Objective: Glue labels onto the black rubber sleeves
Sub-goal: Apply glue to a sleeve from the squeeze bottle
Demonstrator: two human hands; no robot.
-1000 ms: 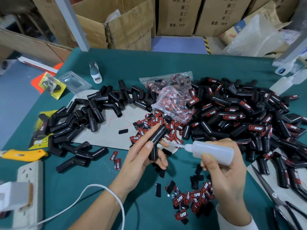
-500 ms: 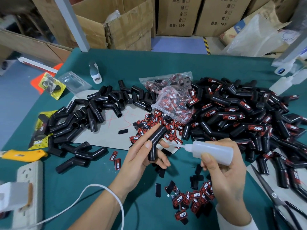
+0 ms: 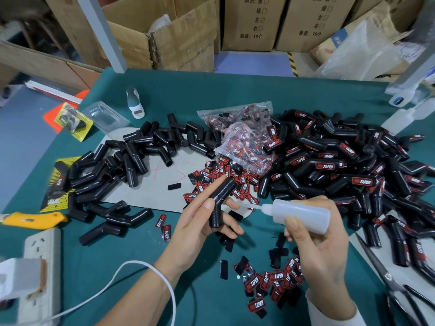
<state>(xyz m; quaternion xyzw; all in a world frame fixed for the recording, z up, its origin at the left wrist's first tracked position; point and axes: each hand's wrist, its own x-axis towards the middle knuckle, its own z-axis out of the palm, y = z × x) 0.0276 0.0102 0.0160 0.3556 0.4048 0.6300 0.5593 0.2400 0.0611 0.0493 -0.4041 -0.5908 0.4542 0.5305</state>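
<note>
The left hand (image 3: 202, 222) holds one bent black rubber sleeve (image 3: 220, 203), thumb on top and fingers curled under it. Since a second ago it has tipped the sleeve a little, so its flat side faces the glue bottle (image 3: 299, 214). The right hand (image 3: 315, 241) grips that bottle, and its thin tip almost touches the sleeve, as it did before. No glue drop shows yet. The glue step looks about to start. A bunch of red labels (image 3: 270, 285) lies just below the sleeve. Bare sleeves (image 3: 127, 165) lie left of it, and the labelled pile (image 3: 341, 170) lies right of it.
</note>
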